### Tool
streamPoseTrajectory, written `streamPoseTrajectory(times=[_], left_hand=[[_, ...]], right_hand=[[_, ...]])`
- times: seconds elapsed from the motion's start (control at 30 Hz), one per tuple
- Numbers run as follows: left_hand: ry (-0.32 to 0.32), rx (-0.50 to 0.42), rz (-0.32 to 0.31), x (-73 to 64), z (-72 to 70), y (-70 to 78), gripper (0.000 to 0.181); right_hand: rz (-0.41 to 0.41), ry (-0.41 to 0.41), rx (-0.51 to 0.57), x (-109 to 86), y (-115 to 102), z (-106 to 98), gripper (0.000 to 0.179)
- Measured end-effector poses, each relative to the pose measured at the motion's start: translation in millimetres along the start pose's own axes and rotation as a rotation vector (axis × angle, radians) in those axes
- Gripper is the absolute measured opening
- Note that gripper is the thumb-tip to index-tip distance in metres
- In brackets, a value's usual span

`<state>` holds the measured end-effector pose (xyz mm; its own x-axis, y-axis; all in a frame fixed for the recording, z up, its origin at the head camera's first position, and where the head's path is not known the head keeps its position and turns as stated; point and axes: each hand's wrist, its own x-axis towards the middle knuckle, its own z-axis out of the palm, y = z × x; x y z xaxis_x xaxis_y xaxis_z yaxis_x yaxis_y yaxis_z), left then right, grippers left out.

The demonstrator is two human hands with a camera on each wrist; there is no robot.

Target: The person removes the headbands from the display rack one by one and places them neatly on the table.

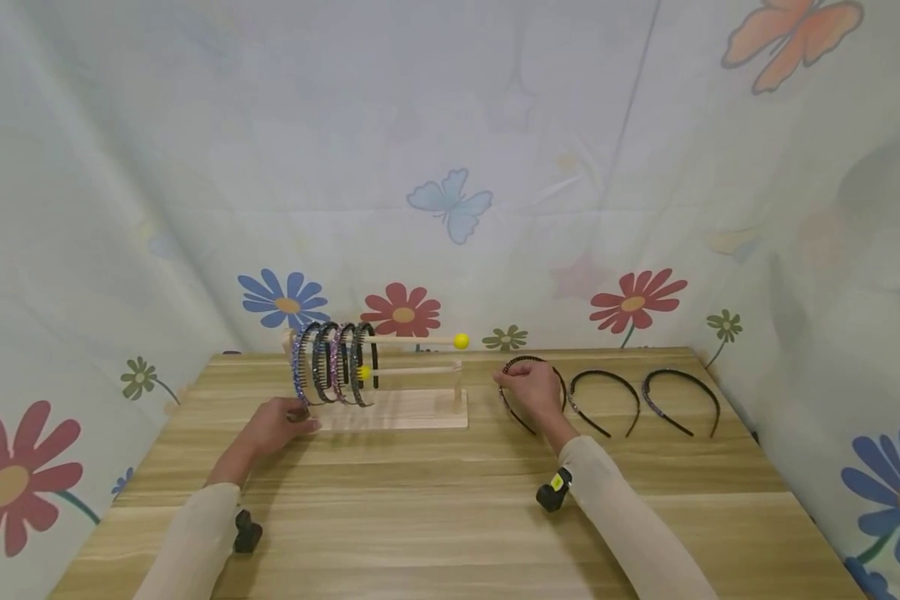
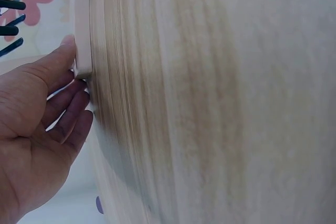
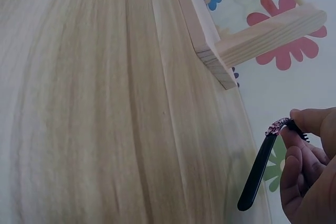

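My right hand (image 1: 536,390) pinches a black toothed headband (image 3: 255,174) with pink glitter on it, between thumb and fingers at the right of the table. At the left, my left hand (image 1: 273,425) holds the end of a wooden headband rack (image 1: 412,410). In the left wrist view, the thumb lies against the corner of the rack's base (image 2: 83,24), with the fingers bent below it. Several glittery headbands (image 1: 337,367) hang at the left of the rack around its two rods. The far side of the left fingertips is partly hidden.
Two more headbands, one in the middle (image 1: 606,374) and one farther right (image 1: 678,373), lie on the wooden table (image 1: 435,517). Yellow balls cap the upper rod (image 1: 461,341) and the lower rod (image 1: 365,372). A flower-printed curtain (image 1: 345,167) stands behind.
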<state>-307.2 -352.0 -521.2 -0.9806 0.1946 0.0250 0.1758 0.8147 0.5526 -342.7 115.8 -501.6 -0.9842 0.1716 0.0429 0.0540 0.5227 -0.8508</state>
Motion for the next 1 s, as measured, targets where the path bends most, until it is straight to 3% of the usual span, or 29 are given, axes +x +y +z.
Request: streamPoseTrajectory(times=[0.47,1.0], left_hand=[[-0.007,-0.008,-0.005,-1.0,-0.4,1.8,0.027],[0.001,-0.007,0.010,-0.1,0.9,-2.8,0.022]], right_hand=[[0.034,0.003,-0.015,3.7,6,9,0.034],[-0.003,0.029,-0.027,2.7,10,17,0.031]])
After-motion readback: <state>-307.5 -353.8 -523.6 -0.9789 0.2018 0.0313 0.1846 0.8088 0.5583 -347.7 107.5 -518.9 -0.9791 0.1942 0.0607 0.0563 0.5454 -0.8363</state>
